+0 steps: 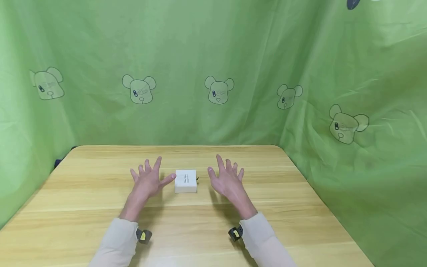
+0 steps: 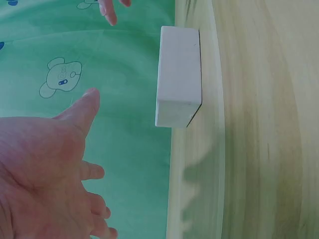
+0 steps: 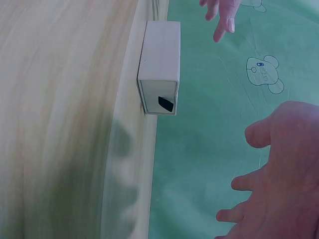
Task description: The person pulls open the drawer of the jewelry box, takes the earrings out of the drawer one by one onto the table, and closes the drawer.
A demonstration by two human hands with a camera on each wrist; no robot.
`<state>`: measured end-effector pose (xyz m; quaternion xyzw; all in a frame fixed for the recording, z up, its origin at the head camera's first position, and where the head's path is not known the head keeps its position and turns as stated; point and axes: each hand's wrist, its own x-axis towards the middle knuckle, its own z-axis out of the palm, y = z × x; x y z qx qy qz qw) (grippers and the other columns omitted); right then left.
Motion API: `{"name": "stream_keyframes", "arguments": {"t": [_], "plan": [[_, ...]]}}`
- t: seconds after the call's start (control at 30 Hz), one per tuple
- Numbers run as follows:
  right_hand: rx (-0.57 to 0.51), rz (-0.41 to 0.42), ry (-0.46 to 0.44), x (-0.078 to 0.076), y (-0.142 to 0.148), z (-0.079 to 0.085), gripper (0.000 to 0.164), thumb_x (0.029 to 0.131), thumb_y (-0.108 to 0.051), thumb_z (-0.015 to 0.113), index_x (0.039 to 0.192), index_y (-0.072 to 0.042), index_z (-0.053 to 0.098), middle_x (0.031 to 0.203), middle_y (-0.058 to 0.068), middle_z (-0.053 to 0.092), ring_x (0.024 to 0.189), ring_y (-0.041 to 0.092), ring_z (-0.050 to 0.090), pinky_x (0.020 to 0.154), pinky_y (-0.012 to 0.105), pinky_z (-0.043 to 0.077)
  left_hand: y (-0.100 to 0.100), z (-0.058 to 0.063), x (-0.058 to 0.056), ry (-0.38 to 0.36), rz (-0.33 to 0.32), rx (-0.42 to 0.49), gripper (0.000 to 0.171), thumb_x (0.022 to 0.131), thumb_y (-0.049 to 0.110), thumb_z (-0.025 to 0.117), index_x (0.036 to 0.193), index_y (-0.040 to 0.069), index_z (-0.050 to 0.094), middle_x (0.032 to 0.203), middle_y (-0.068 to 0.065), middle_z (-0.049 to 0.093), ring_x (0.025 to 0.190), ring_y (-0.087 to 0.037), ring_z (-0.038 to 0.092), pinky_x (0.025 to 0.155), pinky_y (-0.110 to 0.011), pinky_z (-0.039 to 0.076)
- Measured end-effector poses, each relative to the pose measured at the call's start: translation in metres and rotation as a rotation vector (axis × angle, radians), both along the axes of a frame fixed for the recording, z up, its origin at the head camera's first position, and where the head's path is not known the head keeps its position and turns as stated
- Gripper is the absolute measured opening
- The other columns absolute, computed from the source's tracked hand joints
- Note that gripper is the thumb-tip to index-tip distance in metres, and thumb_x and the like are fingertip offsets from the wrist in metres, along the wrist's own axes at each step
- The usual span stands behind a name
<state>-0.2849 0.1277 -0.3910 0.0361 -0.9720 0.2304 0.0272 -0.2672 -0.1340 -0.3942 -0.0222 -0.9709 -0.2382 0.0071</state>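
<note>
With fingers wide on left hand [image 1: 148,183] and right hand [image 1: 229,181], flanking printed white box [image 1: 185,181]; approach evenly, sparing black tab [image 3: 166,104].

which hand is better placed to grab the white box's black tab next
Probably the right hand: the black tab is on the right side of the white box, facing that hand, while the left hand is on the opposite side. Both look empty.

the box [image 1: 185,182] is white, with dark lettering [image 1: 185,178] and a black tab [image 3: 166,104]; the table [image 1: 193,218] is pale yellow wood grain. the green cloth [image 1: 180,44] repeats outlined bear heads [image 1: 141,91], the sleeves [image 1: 116,239] are cream, and the wrist cameras [image 1: 146,237] are black with yellow patches [image 1: 143,236].
</note>
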Motion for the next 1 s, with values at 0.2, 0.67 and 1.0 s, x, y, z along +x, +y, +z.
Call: {"name": "stream_keyframes", "arguments": {"t": [0.2,0.67,1.0], "plan": [[-0.089,0.052,0.008,-0.001,-0.003,-0.002,0.072,0.105,-0.054,0.036,0.164,-0.018,0.014,0.164,0.027,0.025,0.150,0.049,0.022,0.123,0.065,0.009,0.008,-0.001,0.000,0.013,-0.036,0.038,0.097,0.097,0.058,0.057,0.163,0.007,0.008,0.160,-0.043,0.007,0.146,-0.063,0.009,0.119,-0.072,0.002],[-0.139,0.081,-0.044,0.001,-0.011,-0.008,0.073,0.105,-0.053,0.039,0.164,-0.017,0.016,0.164,0.024,0.027,0.150,0.047,0.025,0.123,0.061,0.017,0.034,-0.007,0.005,0.008,-0.101,0.083,0.091,0.097,0.048,0.064,0.163,0.009,0.015,0.162,-0.038,0.011,0.148,-0.060,0.012,0.120,-0.069,0.007],[-0.153,0.075,-0.096,0.002,-0.011,-0.006,0.074,0.105,-0.055,0.037,0.165,-0.018,0.013,0.165,0.023,0.025,0.150,0.048,0.024,0.120,0.066,0.020,0.046,-0.015,0.007,-0.019,-0.178,0.123,0.089,0.097,0.049,0.063,0.163,0.008,0.019,0.163,-0.034,0.013,0.148,-0.058,0.013,0.120,-0.070,0.009]]}}
